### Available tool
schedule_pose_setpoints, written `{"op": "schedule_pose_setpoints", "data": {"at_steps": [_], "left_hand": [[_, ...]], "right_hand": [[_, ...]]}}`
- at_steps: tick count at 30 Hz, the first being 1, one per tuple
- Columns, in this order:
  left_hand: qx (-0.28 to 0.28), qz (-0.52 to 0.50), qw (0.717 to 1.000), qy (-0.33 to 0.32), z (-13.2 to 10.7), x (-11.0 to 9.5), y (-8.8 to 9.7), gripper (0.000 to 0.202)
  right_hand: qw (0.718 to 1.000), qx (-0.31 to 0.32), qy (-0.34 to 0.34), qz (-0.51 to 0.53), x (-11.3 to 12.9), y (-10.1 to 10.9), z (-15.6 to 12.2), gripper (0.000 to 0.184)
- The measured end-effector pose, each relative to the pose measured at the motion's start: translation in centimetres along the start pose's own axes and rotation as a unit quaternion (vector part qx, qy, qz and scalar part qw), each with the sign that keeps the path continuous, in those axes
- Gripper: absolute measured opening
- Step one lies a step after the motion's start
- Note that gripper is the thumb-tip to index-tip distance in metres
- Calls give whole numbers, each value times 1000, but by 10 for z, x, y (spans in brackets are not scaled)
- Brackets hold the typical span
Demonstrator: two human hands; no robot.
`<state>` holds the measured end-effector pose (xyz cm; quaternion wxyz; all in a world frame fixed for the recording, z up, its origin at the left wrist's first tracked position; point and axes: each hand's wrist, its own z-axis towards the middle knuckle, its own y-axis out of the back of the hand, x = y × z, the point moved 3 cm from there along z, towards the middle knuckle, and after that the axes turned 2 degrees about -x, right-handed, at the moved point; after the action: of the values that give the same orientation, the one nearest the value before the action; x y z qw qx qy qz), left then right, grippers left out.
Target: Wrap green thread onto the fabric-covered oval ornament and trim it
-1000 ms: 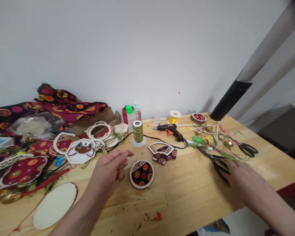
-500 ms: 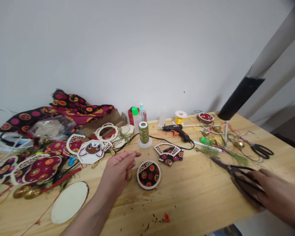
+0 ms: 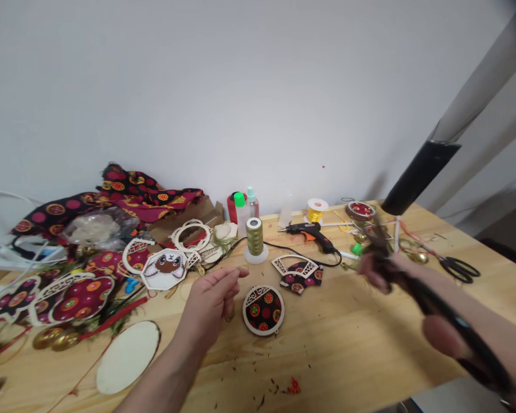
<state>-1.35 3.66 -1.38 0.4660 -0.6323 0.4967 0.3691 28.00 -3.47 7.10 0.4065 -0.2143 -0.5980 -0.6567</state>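
Observation:
My left hand [image 3: 217, 295] is over the middle of the table with its fingers pinched together; what they hold, if anything, is too small to make out. Just right of it lies a round wooden ornament [image 3: 264, 310] with dark patterned fabric inside. Raised above the table's right side, my right hand [image 3: 382, 272] grips black-handled scissors [image 3: 447, 321], blurred by motion. A fan-shaped wooden piece with patterned fabric [image 3: 300, 275] lies between the hands. Behind my left hand stands a spool of olive thread [image 3: 254, 238].
A black glue gun [image 3: 312, 232] lies farther back near a yellow thread spool [image 3: 316, 211]. Ornaments, fabric [image 3: 155, 192] and a blank wooden oval [image 3: 128, 357] crowd the left. Other scissors [image 3: 460, 269] and a black post [image 3: 421, 175] are at the right.
My right hand has lifted the scissors off the right side of the table and swung them up. The left hand keeps its pinch, and the view has shifted slightly.

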Motion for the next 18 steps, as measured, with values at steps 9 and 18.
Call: {"op": "schedule_pose_setpoints", "data": {"at_steps": [9, 18], "left_hand": [[-14, 3, 1000, -5, -3, -3, -1, 27], [-20, 18, 1000, -6, -4, 1, -2, 29]], "right_hand": [[937, 326, -58, 109, 17, -96, 64, 35], [938, 324, -55, 110, -10, -110, 59, 49]]}}
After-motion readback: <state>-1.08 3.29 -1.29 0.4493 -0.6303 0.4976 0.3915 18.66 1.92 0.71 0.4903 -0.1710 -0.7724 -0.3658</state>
